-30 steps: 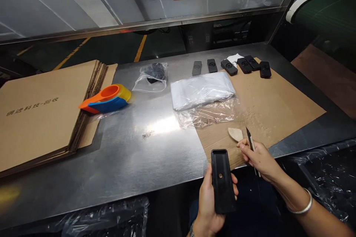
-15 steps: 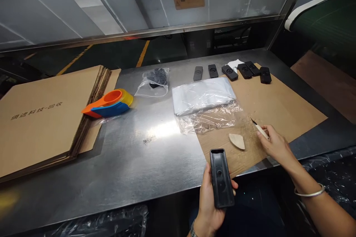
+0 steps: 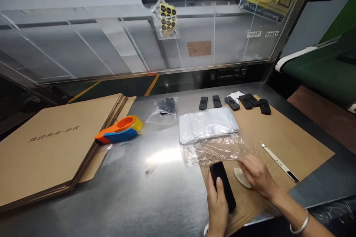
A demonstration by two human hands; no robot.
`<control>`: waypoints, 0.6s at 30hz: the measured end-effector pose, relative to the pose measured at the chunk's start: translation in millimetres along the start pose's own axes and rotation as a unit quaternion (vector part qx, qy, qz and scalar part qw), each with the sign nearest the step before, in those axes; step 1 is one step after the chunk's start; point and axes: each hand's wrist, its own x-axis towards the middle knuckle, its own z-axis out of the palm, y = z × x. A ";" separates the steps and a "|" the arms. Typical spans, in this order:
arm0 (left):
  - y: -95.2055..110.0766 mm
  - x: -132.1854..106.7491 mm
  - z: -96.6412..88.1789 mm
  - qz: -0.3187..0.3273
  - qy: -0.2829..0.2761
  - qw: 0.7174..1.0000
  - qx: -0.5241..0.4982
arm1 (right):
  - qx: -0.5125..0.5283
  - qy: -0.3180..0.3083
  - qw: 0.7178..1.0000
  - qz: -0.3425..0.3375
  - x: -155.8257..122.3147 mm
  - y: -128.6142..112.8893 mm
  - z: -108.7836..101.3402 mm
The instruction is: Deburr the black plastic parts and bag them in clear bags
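Head view: case [image 3: 227, 192] is gripped by left hand [image 3: 218, 209]; wedge [image 3: 239, 177], at its 3 o'clock, is touched by slack-fingered right hand [image 3: 258, 179].

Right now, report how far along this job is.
Looks done: six black parts sit in a row at the back, and the blade lies on the brown sheet. In hand: the left hand holds a black piece on that sheet; the right hand, blurred, reaches over a pale wedge. Left: the clear bags, flat cartons and tape dispenser lie untouched.
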 end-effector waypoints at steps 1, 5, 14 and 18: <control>-6.1 3.6 2.9 0.008 -0.002 1.000 0.029 | 0.013 -0.009 1.000 -0.021 10.2 -5.8 7.9; -31.0 8.6 14.1 0.066 0.029 0.982 0.175 | 0.020 0.008 0.999 -0.027 61.0 -6.9 43.1; 13.9 37.7 9.3 0.168 -0.010 0.945 0.282 | 0.023 0.057 0.998 0.005 117.2 17.0 75.5; 50.8 72.0 9.1 0.172 -0.066 0.940 0.288 | 0.050 0.055 0.997 -0.007 114.3 21.8 72.9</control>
